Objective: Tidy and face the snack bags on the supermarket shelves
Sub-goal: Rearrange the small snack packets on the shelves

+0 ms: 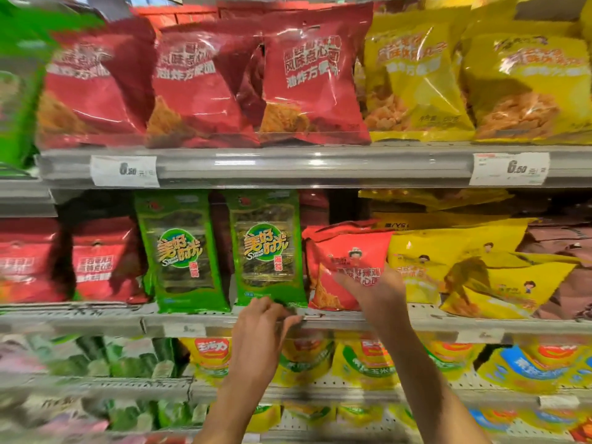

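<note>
Reaching to the middle shelf, we pinched the bottom edge of the right-hand green seaweed bag with our left hand, while our right hand pressed spread fingers against the red snack bag beside it.

Far-left bags blurred; lower-shelf price tags illegible.

Two bare forearms, no sleeves visible
</note>
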Motion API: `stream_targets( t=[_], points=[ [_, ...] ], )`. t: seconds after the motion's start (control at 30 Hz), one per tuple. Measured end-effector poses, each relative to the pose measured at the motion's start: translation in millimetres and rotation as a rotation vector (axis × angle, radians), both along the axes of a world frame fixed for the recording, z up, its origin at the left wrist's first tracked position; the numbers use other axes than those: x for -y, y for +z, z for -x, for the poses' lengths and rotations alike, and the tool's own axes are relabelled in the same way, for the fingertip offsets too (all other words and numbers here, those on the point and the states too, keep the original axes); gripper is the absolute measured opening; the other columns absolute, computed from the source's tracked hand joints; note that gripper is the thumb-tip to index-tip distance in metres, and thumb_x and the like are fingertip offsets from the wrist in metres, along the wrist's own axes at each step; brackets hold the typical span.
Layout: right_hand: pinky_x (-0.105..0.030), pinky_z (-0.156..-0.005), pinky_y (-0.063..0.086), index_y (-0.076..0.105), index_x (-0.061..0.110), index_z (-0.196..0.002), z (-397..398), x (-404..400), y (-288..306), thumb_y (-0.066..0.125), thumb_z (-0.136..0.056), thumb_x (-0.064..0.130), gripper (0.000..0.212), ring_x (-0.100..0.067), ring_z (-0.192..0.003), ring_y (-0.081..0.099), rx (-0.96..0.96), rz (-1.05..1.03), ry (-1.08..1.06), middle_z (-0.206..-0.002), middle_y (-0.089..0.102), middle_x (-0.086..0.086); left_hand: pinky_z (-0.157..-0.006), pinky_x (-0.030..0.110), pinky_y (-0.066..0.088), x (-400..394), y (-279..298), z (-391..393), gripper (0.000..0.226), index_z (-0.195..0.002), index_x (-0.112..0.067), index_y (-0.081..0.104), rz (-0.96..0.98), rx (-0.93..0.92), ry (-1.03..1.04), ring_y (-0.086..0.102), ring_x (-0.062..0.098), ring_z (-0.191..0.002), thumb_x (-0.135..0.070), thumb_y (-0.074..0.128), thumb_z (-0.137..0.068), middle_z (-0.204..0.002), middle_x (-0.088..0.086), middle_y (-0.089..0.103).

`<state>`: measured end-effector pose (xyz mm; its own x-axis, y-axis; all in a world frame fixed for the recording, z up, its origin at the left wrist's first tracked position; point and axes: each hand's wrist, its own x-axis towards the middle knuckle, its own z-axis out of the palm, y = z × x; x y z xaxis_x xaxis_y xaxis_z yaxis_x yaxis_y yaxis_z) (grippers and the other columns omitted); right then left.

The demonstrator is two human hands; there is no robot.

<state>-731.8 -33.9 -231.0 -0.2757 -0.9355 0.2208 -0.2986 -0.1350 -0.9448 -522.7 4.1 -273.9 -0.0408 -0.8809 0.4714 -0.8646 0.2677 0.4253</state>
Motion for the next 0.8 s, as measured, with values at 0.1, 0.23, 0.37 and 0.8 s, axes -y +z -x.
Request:
stream_targets(
  t=[0.1,0.23,0.37,0.8],
  points=[
    [-0.011,-0.052,0.051,0.077,0.019,-0.101,4,4,-7,0.092,-0.070,0.021,0.034,0.004,-0.063,0.070,0.048,-0.051,0.073,-0.072,0.074,0.020,-0.061,0.034,0.045,2,-2,-1,0.022,-0.081,-0.021,0.075,0.016,0.000,-0.016,0.056,0.019,-0.077,-0.043,0.072,-0.085,-0.078,-0.007,0.058],
    [-0.024,-0.050,0.055,0.076,0.029,-0.099,7,6,-12,0.092,-0.071,0.026,0.033,-0.011,-0.064,0.074,0.073,-0.072,0.126,-0.082,0.078,0.014,-0.057,0.033,0.041,-1,-2,3,0.022,-0.078,-0.017,0.073,0.054,-0.038,-0.009,0.052,0.019,-0.073,-0.038,0.074,-0.085,-0.076,-0.007,0.054],
    [-0.030,-0.063,0.062,0.075,0.029,-0.105,16,12,-12,0.091,-0.072,0.023,0.037,-0.013,-0.080,0.076,0.079,-0.145,0.176,-0.090,0.079,0.011,-0.059,0.031,0.039,-4,1,6,0.021,-0.080,-0.017,0.073,0.037,-0.063,0.005,0.051,0.018,-0.076,-0.037,0.073,-0.085,-0.077,-0.008,0.052],
    [-0.013,-0.069,0.044,0.063,0.035,-0.112,22,-4,-13,0.090,-0.066,0.049,0.056,0.010,-0.087,0.061,-0.067,-0.135,0.137,-0.097,0.065,0.026,-0.066,0.028,0.034,-10,6,12,0.021,-0.080,-0.019,0.070,-0.017,-0.111,0.035,0.047,0.015,-0.080,-0.039,0.071,-0.086,-0.080,-0.008,0.053]
  ],
)
